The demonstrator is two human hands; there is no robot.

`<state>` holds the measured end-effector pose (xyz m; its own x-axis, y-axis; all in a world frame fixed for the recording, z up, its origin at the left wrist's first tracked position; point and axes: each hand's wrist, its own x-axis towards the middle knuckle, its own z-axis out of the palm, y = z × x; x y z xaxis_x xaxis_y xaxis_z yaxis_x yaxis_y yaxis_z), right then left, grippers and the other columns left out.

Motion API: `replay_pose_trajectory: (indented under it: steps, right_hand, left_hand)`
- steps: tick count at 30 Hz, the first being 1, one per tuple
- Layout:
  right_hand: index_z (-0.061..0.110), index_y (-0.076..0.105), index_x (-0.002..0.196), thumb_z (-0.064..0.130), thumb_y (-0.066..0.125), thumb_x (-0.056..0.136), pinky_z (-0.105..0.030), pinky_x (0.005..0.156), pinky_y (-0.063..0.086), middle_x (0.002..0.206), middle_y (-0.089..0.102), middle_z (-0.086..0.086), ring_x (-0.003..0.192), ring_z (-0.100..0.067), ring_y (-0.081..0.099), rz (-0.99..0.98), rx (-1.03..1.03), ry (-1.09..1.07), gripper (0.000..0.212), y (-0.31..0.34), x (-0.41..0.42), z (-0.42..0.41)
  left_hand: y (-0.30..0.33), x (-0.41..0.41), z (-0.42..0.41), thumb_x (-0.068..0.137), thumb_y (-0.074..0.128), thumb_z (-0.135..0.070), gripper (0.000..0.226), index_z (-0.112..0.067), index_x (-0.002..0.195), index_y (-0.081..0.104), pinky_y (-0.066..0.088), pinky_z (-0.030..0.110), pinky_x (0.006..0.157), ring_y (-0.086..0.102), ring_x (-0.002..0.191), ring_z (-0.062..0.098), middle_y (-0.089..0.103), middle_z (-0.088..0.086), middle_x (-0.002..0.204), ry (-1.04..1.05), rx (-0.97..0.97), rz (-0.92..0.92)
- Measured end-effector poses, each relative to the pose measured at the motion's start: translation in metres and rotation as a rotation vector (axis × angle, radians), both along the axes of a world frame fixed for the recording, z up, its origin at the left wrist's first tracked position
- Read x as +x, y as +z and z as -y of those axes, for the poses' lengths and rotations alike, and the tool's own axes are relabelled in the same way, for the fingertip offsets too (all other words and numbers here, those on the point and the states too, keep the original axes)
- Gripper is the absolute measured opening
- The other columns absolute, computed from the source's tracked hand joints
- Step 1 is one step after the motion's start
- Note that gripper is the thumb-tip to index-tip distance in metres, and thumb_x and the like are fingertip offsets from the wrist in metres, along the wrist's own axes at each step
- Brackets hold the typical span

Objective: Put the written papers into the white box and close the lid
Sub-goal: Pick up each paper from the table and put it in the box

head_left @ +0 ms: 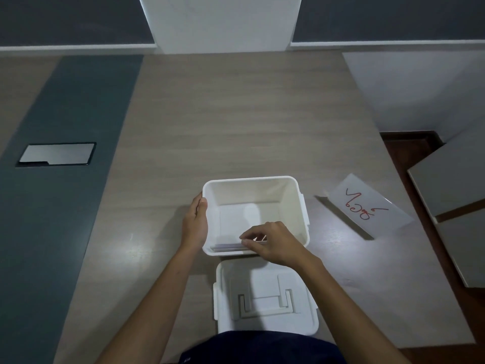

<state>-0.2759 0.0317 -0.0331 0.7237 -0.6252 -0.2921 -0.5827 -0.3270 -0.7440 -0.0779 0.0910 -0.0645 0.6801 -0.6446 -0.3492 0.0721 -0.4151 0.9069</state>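
The open white box (pixel 291 185) stands on the wooden table. My left hand (pixel 195 224) grips its left wall. My right hand (pixel 273 243) reaches over the near rim and pinches a thin stack of papers (pixel 227 246) standing on edge against the near inside wall. The white lid (pixel 265 300) lies flat on the table just in front of the box, handle side up. Another paper (pixel 367 203) with red writing lies on the table to the right of the box.
A metal cable hatch (pixel 56 153) sits in the grey strip at the far left. The table's right edge runs close behind the red-written paper, with a grey cabinet (pixel 451 190) beyond it.
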Motion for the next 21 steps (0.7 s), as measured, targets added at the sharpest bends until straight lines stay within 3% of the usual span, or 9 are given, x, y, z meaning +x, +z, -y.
replay_pose_trajectory:
  steps: [3,8,13,16,21]
  right_hand:
    - [0.027,0.075,0.108,0.039,0.065,0.090,-0.005,0.073,0.041,0.093,0.072,0.014,0.081,0.004,0.059,-0.002,0.018,-0.011,0.023,0.002,-0.001,0.000]
    - [0.023,0.075,0.106,0.032,0.066,0.090,-0.008,0.074,0.044,0.088,0.071,0.017,0.080,0.004,0.062,0.083,0.036,-0.110,0.020,0.006,-0.009,0.006]
    - [0.021,0.070,0.113,0.018,0.067,0.089,-0.029,0.095,0.043,0.112,0.068,0.004,0.106,-0.014,0.055,0.196,-0.419,-0.457,0.024,0.007,-0.043,0.045]
    - [0.018,0.062,0.124,0.016,0.066,0.090,-0.035,0.105,0.034,0.131,0.060,-0.007,0.125,-0.024,0.045,0.048,-0.541,-0.670,0.035,-0.001,-0.076,0.082]
    - [0.014,0.042,0.143,0.019,0.068,0.089,-0.053,0.119,0.016,0.153,0.038,-0.014,0.146,-0.036,0.019,-0.305,-0.461,-0.833,0.061,-0.025,-0.131,0.120]
  left_hand:
    - [-0.001,-0.001,0.002,0.101,0.039,-0.032,0.038,-0.026,0.137,0.051,0.033,0.022,0.099,0.048,0.117,0.005,0.054,-0.013,0.126,-0.006,-0.010,-0.002]
    - [-0.004,-0.005,0.009,0.101,0.039,-0.030,0.037,-0.023,0.135,0.053,0.034,0.023,0.101,0.050,0.120,0.009,0.056,-0.009,0.129,-0.039,-0.018,0.021]
    - [-0.007,-0.010,0.019,0.101,0.040,-0.031,0.041,-0.020,0.139,0.050,0.033,0.024,0.104,0.048,0.123,0.008,0.054,-0.007,0.136,-0.062,-0.010,0.018]
    - [-0.005,-0.014,0.026,0.101,0.040,-0.030,0.040,-0.021,0.138,0.050,0.035,0.026,0.104,0.048,0.117,0.008,0.056,-0.006,0.131,-0.069,-0.013,0.025]
    - [-0.003,-0.019,0.031,0.101,0.039,-0.028,0.039,-0.019,0.138,0.051,0.033,0.022,0.102,0.048,0.118,0.006,0.056,-0.008,0.129,-0.085,-0.026,0.033]
